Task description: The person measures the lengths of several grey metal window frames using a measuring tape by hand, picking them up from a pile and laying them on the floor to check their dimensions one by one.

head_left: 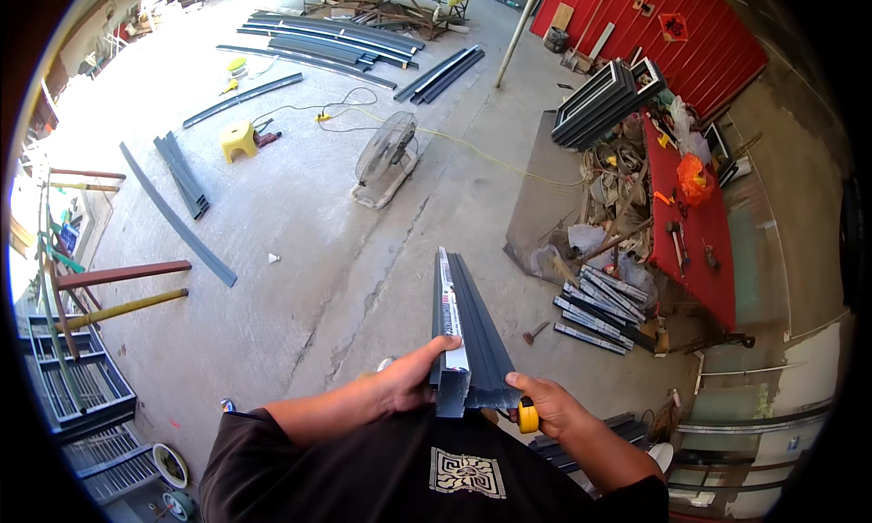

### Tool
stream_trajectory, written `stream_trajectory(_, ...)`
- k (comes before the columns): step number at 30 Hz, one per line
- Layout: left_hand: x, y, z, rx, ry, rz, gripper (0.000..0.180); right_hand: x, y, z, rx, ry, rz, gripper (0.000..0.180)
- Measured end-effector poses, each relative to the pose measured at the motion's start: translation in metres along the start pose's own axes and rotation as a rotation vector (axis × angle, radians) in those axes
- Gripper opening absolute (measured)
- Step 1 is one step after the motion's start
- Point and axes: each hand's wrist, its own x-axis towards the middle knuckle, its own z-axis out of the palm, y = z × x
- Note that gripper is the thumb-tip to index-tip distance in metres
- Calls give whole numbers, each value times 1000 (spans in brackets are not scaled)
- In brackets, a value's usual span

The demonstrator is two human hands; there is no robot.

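Note:
Dark grey metal window-frame profiles [486, 332] stretch out in front of my body, their cut ends close to my shirt. One carries a printed white protective film along its top. My left hand [413, 373] is closed around the left side of the profiles, thumb on the film. At the near right corner, my right hand [556, 405] grips the profile's edge with the thumb on top. A yellow tape measure [528, 415] is also in my right hand, against the profile's end. The fingers under the profiles are hidden.
A floor fan [385, 155] stands ahead, with a yellow stool [239, 141] to its left. Long profiles [331, 40] lie farther off; short cut ones [604, 310] are stacked at right. A red-covered table [695, 241] holds tools. Cables cross the floor; a metal rack [86, 387] stands left.

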Motion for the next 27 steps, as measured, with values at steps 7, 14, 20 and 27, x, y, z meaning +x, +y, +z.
stream_trajectory(7,94,148,39,44,9,-14,54,81,-142,-40,81,19,-23,39)
stream_trajectory(14,199,295,93,21,37,22,55,170,-301,-103,20,-1,-38,37)
stream_trajectory(20,260,420,148,-53,56,79,45,241,-438,-150,-41,-59,-42,36)
stream_trajectory(27,341,593,159,-20,159,175,43,349,-602,-156,-29,15,-25,37)
